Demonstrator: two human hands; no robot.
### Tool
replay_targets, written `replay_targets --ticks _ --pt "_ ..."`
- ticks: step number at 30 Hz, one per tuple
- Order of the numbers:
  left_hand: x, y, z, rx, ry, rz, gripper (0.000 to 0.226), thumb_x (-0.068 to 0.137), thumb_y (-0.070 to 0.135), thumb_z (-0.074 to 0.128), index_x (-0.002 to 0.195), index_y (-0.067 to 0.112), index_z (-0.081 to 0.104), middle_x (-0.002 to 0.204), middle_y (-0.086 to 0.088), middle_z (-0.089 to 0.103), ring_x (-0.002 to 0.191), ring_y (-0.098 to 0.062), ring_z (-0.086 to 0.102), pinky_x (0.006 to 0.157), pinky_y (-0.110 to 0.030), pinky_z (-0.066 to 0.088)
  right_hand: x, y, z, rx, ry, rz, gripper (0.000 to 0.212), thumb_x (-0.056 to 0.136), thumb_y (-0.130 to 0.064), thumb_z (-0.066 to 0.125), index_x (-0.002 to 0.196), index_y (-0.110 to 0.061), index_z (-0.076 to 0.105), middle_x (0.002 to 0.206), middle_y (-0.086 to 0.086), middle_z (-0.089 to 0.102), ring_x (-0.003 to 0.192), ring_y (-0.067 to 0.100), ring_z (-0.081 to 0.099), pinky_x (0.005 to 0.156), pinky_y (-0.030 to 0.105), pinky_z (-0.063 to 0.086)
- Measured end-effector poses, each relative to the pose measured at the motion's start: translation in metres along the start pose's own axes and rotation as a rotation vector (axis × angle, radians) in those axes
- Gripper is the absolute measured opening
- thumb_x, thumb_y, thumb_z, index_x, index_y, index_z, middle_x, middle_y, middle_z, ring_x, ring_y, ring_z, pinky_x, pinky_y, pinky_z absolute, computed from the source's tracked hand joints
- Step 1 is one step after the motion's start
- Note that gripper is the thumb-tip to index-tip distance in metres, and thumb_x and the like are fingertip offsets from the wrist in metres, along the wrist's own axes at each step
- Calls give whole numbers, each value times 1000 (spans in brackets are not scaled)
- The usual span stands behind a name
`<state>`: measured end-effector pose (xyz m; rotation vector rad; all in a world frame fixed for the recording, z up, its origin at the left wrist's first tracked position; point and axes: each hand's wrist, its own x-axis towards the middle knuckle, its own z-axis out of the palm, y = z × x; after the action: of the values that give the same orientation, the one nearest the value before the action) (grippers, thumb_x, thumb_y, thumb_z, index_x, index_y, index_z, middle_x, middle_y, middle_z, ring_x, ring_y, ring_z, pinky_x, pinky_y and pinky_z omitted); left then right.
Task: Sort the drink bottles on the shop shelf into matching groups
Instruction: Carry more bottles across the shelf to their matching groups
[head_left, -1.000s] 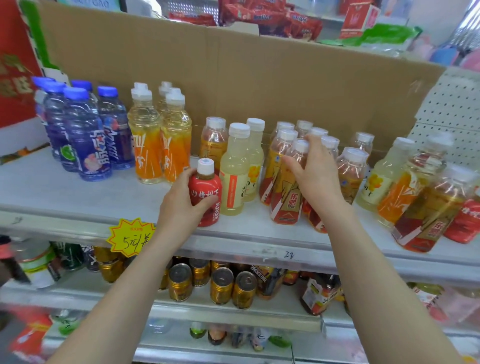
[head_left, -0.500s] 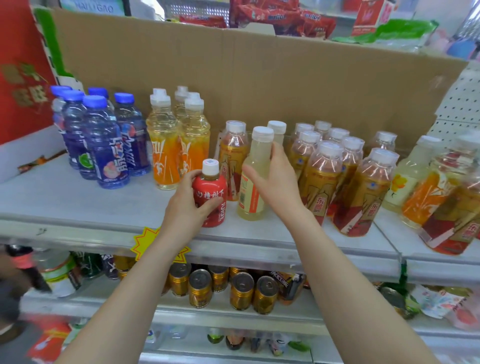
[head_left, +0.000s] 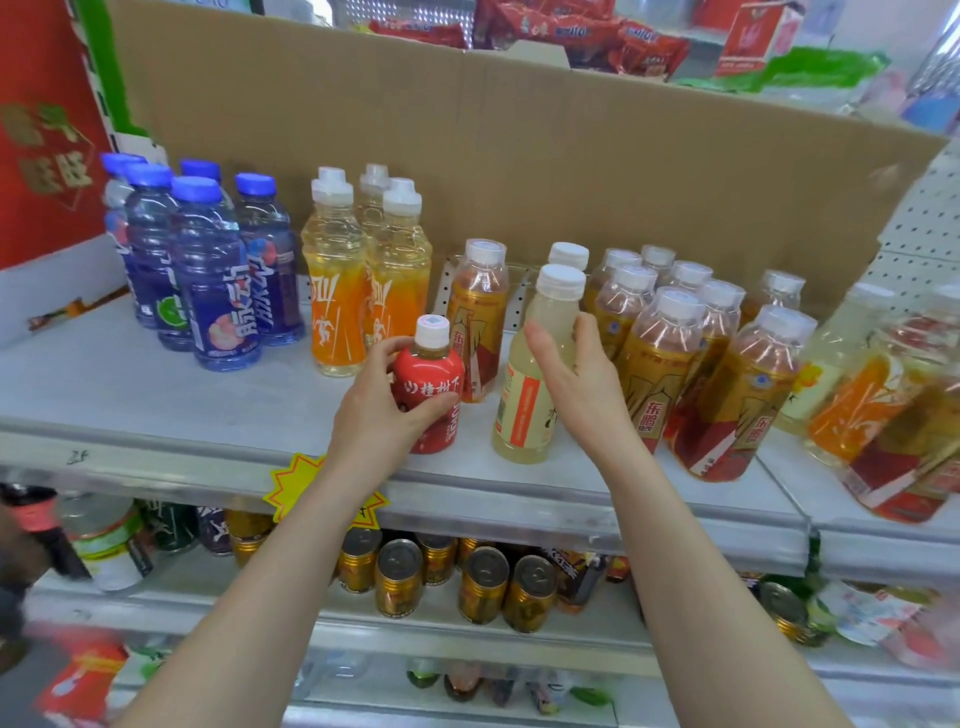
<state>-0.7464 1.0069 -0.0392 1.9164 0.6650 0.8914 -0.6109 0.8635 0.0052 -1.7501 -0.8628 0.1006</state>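
the left hand (head_left: 376, 415) curls round a small red bottle (head_left: 432, 387), upright near the front of the shelf (head_left: 156, 400), thumb across its label. the right hand (head_left: 584, 387) wraps a pale yellow bottle (head_left: 537, 374) just beside it, with the fingers behind and the thumb in front. a lone amber bottle (head_left: 479, 312) stands close behind the red one. tall orange bottles (head_left: 337, 291) and blue bottles (head_left: 213, 280) stand to the left. a packed amber cluster (head_left: 670, 358) crowds the back of the right hand. a cardboard sheet (head_left: 571, 156) backs the row.
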Motion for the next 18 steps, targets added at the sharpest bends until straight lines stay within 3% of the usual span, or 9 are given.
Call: replay_targets --ticks 5,10,14,18 --pt "-2 0 0 5 -51 9 76 77 28 82 127 47 27 127 12 46 112 -11 48 92 -31 45 -11 10 0 37 -94 -2 49 97 -35 65 132 -50 33 121 -25 57 109 -5 59 87 19 47" --pt "-5 -1 2 -44 -11 22 74 77 27 82 126 47 31 124 14 47 110 -11 50 87 -27 44 -13 8 5 -13 12 -49 66 93 -41 68 148 -31 33 131 -13 60 118 8 60 105 39 50" --pt "-20 7 1 -226 14 3 72 75 26 83 126 47 38 124 10 52 108 -12 58 84 -24 50 -27 -3 -11 91 134 -75 53 92 -44 70 138 -32 46 114 -20 68 105 -2 66 96 39 56" --pt "-39 26 4 -440 -4 -3 63 68 35 79 121 47 46 117 16 57 97 0 62 71 -16 54 -52 -12 -38 174 243 -90 42 93 -42 70 129 -30 52 109 -17 70 103 4 69 92 41 58"
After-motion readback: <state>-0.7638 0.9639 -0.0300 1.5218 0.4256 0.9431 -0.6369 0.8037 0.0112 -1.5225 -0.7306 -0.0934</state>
